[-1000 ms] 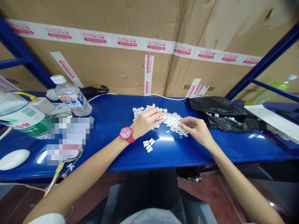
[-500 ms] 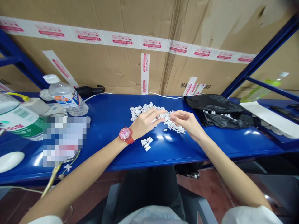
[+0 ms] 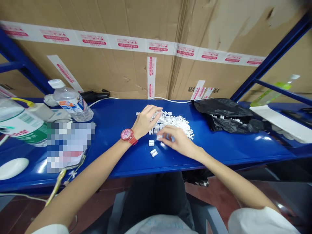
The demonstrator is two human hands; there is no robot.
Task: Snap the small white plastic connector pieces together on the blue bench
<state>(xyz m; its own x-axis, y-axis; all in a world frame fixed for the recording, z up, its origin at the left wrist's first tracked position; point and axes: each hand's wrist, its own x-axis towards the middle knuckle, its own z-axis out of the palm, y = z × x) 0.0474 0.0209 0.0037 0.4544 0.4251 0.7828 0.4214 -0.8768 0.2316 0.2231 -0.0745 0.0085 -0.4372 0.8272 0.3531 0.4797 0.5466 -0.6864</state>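
Small white plastic pieces [image 3: 179,122] lie in a heap on the blue table. My left hand [image 3: 145,121], a red watch on its wrist, hovers over the heap's left side with its fingers stretched out and thumb apart; I see nothing held in it. In front of the heap, my right hand [image 3: 179,140] pinches a small white plastic piece [image 3: 159,137] between thumb and fingertips, low over the table. Nearer to me lie a loose white piece [image 3: 151,143] and, below it, a small white cluster [image 3: 154,153]. The left fingers hide part of the heap.
A black plastic bag [image 3: 224,109] with more white pieces lies at the right, by a white tray [image 3: 280,123]. Bottles [image 3: 73,104] and a blurred flat item [image 3: 70,143] are at the left. Cardboard [image 3: 109,71] stands behind the blue table [image 3: 117,123].
My right hand has moved left and towards me, from the heap to the loose pieces, and now pinches one. My left hand has shifted slightly left. The loose pieces in front are rearranged.
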